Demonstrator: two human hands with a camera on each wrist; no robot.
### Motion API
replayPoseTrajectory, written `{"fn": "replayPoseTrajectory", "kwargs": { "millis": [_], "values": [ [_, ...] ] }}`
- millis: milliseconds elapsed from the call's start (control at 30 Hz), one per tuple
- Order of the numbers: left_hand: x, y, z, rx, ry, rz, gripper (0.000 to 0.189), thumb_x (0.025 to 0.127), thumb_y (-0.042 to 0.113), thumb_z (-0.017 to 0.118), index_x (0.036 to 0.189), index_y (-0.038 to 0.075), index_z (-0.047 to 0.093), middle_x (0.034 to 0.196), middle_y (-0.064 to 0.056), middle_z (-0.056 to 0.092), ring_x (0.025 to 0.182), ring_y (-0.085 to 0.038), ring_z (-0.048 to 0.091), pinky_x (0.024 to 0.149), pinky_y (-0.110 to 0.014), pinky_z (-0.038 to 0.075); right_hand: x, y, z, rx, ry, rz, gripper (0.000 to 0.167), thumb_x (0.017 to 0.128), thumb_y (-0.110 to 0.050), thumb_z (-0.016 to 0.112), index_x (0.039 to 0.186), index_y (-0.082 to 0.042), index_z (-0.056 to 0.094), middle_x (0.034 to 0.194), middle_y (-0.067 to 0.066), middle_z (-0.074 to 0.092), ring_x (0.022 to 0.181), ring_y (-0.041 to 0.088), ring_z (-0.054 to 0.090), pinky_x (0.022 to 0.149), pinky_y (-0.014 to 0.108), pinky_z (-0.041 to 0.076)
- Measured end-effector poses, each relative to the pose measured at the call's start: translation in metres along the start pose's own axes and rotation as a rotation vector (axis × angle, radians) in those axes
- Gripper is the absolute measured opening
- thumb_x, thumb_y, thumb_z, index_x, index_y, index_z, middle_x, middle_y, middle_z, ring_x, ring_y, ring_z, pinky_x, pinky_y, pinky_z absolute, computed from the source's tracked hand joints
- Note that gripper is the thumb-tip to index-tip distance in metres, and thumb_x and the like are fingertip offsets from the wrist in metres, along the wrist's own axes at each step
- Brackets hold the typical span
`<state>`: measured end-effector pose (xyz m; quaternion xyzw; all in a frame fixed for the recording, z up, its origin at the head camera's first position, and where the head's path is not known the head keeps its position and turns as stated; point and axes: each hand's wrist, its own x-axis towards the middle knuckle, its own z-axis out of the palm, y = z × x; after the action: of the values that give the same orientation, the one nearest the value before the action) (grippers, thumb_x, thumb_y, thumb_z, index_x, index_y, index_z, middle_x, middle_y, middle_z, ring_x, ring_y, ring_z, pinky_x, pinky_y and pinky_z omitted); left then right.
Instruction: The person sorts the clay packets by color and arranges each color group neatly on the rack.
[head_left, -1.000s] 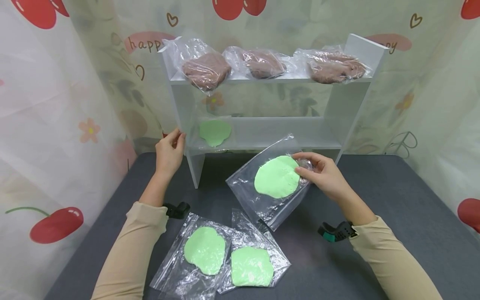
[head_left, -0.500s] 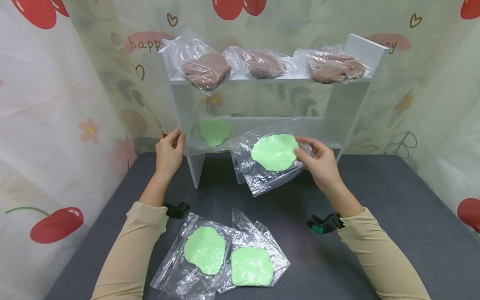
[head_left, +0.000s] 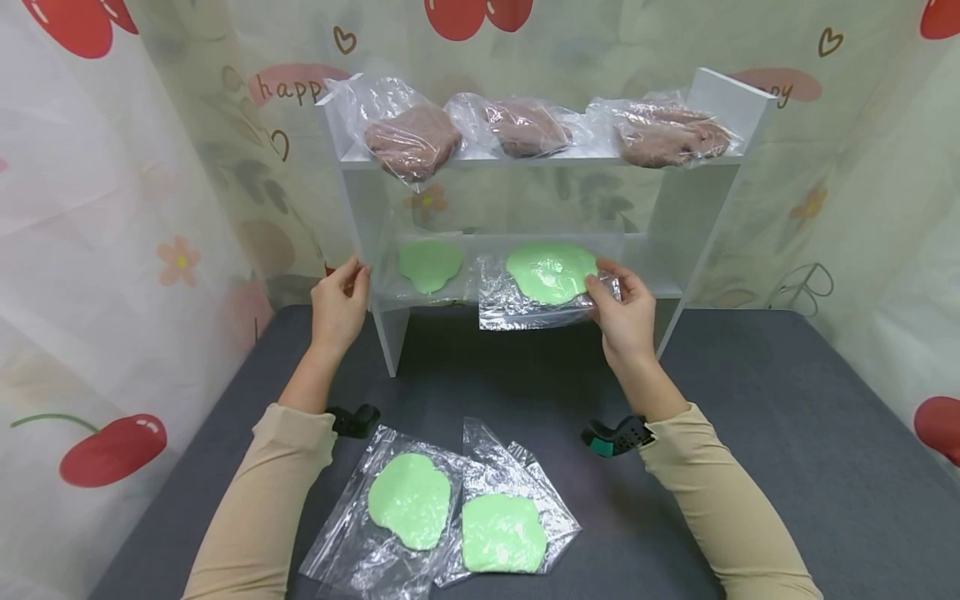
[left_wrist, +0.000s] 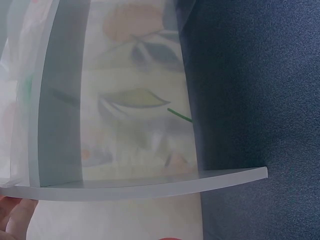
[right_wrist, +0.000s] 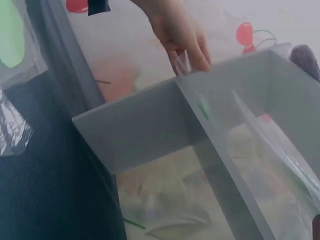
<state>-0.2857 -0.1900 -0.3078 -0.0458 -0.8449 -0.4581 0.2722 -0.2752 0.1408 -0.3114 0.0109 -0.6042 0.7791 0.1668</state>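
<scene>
My right hand (head_left: pixel 628 317) pinches the right edge of a clear zip bag (head_left: pixel 517 312) holding a flat light-green piece (head_left: pixel 552 273), perhaps clay. This bag lies over the lower board of a white shelf (head_left: pixel 652 258), its near end hanging past the front edge. My left hand (head_left: pixel 341 300) is at the shelf's left side panel (left_wrist: pixel 150 192), its curled fingers at the panel's front edge. Just inside that panel, another bagged green piece (head_left: pixel 431 265) lies on the lower board. A clear plastic corner (right_wrist: pixel 183 64) shows right by the left fingers in the right wrist view.
Two more bagged green pieces, one on the left (head_left: pixel 410 502) and one on the right (head_left: pixel 504 533), lie overlapping on the dark table (head_left: pixel 750 367). Brown lumps (head_left: pixel 414 142) in clear bags line the top shelf board. Printed cloth (head_left: pixel 112 250) hangs around the table.
My right hand has moved forward and left, carrying the bagged green piece from above the table onto the lower shelf board. The bag has turned nearly level with the board's edge. My left hand stays put.
</scene>
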Motion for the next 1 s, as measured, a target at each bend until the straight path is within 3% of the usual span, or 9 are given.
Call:
{"fn": "replayPoseTrajectory", "kwargs": {
  "millis": [200, 433, 567, 700, 867, 1000],
  "values": [
    [0.000, 0.000, 0.000, 0.003, -0.002, -0.009, 0.039, 0.098, 0.015, 0.048, 0.134, 0.000, 0.048, 0.124, -0.023, 0.060, 0.108, -0.037, 0.062, 0.088, -0.046, 0.052, 0.006, 0.005, 0.015, -0.010, 0.045, -0.007, 0.028, 0.092, -0.006, 0.055, 0.119, -0.004, 0.055, 0.140, 0.006, 0.041, 0.066, 0.002, 0.051, 0.055, 0.015, 0.043],
    [0.001, 0.000, 0.001, 0.008, 0.004, -0.002, 0.039, 0.098, 0.015, 0.048, 0.134, 0.001, 0.049, 0.122, -0.023, 0.060, 0.106, -0.036, 0.063, 0.086, -0.046, 0.052, 0.010, 0.008, 0.031, 0.002, 0.082, 0.008, 0.037, 0.092, -0.008, 0.054, 0.130, -0.006, 0.051, 0.143, 0.004, 0.037, 0.066, 0.006, 0.045, 0.059, 0.018, 0.042],
    [0.001, 0.000, 0.000, 0.003, 0.006, -0.001, 0.038, 0.098, 0.014, 0.048, 0.134, 0.000, 0.049, 0.122, -0.023, 0.061, 0.106, -0.037, 0.063, 0.086, -0.046, 0.053, 0.011, 0.008, 0.041, 0.040, 0.085, 0.013, 0.041, 0.093, -0.008, 0.054, 0.133, -0.007, 0.048, 0.125, 0.003, 0.044, 0.073, 0.006, 0.051, 0.065, 0.017, 0.045],
    [0.000, 0.000, 0.000, 0.001, 0.001, -0.005, 0.039, 0.098, 0.015, 0.048, 0.134, 0.000, 0.049, 0.122, -0.023, 0.060, 0.107, -0.036, 0.062, 0.087, -0.046, 0.052, 0.009, 0.010, 0.050, 0.050, 0.066, 0.026, 0.045, 0.094, -0.009, 0.053, 0.138, -0.007, 0.042, 0.111, -0.002, 0.039, 0.083, 0.006, 0.054, 0.075, 0.019, 0.048],
    [0.001, -0.001, 0.001, 0.006, -0.008, -0.012, 0.040, 0.098, 0.015, 0.047, 0.135, 0.000, 0.047, 0.124, -0.023, 0.059, 0.108, -0.036, 0.062, 0.087, -0.046, 0.052, 0.005, 0.015, 0.057, -0.031, -0.001, 0.036, 0.052, 0.096, -0.013, 0.051, 0.144, -0.009, 0.033, 0.132, 0.006, 0.037, 0.087, 0.009, 0.052, 0.087, 0.029, 0.047],
    [0.001, -0.002, 0.001, 0.001, -0.011, -0.013, 0.040, 0.098, 0.015, 0.047, 0.135, 0.000, 0.047, 0.124, -0.023, 0.059, 0.108, -0.036, 0.061, 0.087, -0.046, 0.052, 0.000, 0.018, 0.059, -0.095, -0.104, 0.030, 0.054, 0.097, -0.018, 0.049, 0.147, -0.010, 0.029, 0.149, 0.009, 0.030, 0.108, 0.020, 0.054, 0.100, 0.035, 0.045]
  ]
}}
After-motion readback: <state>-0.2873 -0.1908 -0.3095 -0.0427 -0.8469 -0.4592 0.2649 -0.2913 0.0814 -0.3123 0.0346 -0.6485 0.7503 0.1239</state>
